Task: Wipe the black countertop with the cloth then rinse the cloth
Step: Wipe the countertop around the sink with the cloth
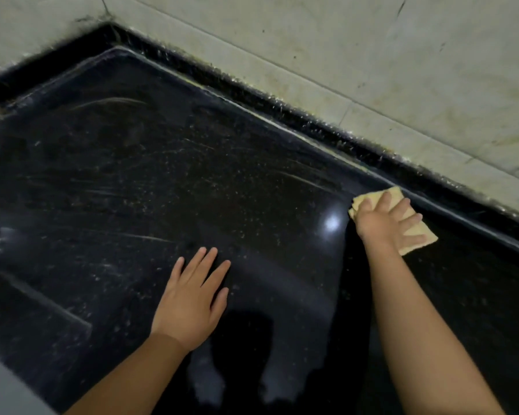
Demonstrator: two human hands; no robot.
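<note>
A: From the head view, what could go wrong?

B: The cloth [414,232] sits at the far right of the countertop [192,181], near the raised back edge. With only flat fingers pressing, it could slip or bunch, leaving the specks on the left.

A: And the grip?

B: The right hand [384,220] presses it, fingers spread wide. The left hand [192,298] rests flat, holding nothing.

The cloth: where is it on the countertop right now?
In the head view the yellow cloth lies flat on the right of the black countertop, pressed under the right hand, close to the raised back edge below the tiled wall.
</note>
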